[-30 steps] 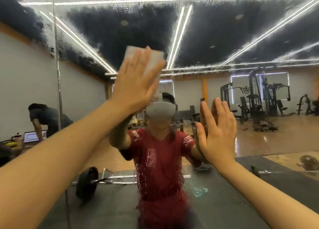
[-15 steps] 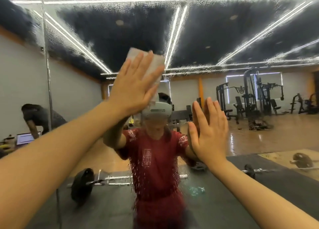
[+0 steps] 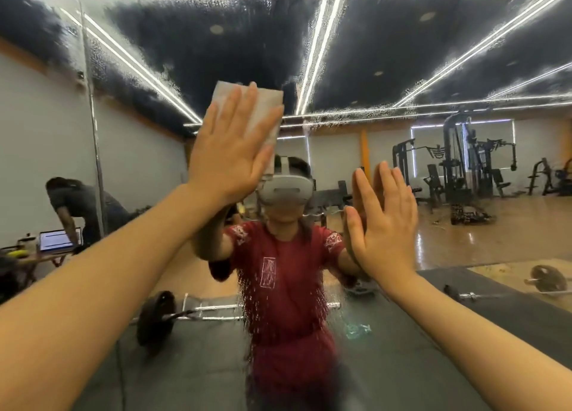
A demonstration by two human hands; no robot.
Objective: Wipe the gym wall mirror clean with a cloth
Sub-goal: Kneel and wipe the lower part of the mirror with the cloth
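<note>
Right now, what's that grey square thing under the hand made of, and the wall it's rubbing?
The cloth looks like soft, matte grey fabric, maybe microfibre: it lies flat and folded under the left hand. The wall mirror is glossy glass: it reflects the gym, and droplets streak it.

Head view, close, facing mirror (image 3: 402, 54)

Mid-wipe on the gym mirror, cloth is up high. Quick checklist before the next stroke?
1. Cloth flat under left hand, fingers straight: ok.
2. Right hand open, flat at the mirror, clear of the cloth: ok.
3. Glass clean: not ok; droplets cover the upper area and run in streaks down the middle.
4. Path downward free of the right hand: ok.
5. Cloth damp enough: cannot tell.
</note>
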